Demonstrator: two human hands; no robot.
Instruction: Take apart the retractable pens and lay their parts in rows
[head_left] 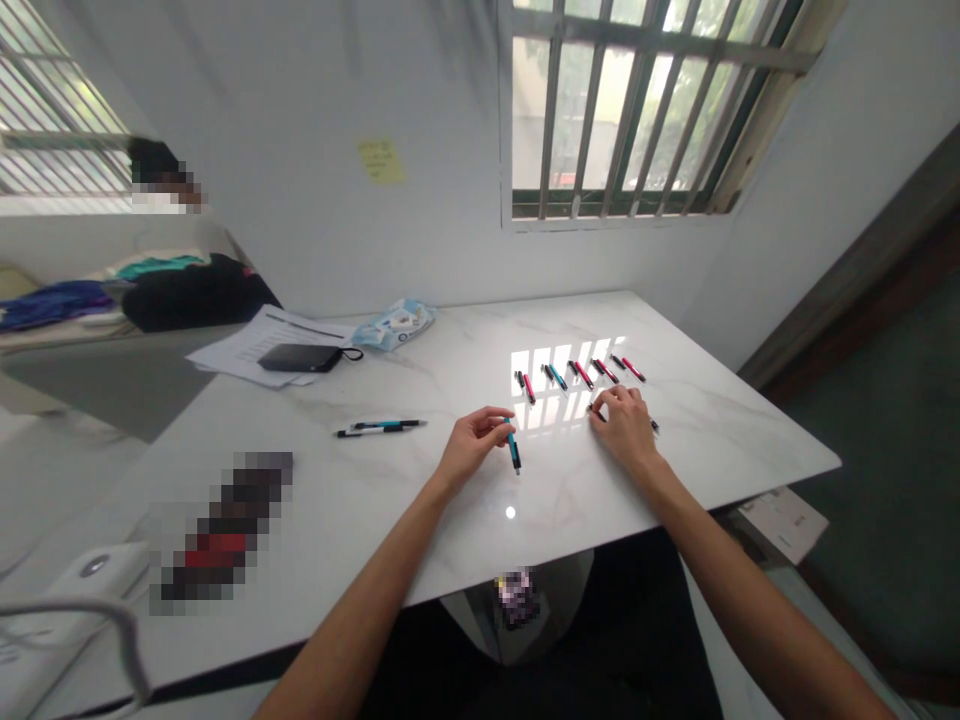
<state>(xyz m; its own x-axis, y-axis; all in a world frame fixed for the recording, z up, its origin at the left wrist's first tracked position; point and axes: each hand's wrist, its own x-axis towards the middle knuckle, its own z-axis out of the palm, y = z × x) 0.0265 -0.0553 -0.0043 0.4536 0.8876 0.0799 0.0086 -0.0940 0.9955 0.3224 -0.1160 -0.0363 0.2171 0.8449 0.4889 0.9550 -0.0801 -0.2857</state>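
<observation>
My left hand point(474, 440) pinches a blue pen part point(514, 450) by its upper end, tip down near the white marble table point(360, 490). My right hand point(624, 420) rests fingers-down on the table over small dark pen pieces, partly hidden beneath it. Just beyond both hands lies a row of several short pen pieces point(577, 374), red and blue, side by side. Two whole blue pens point(379, 428) lie to the left of my left hand.
A black pouch point(300, 357) sits on loose papers point(255, 345) at the far left, with a plastic wipes pack point(394, 324) beside it. A white device point(67, 590) with a cable is at the near left corner. A barred window is above the wall.
</observation>
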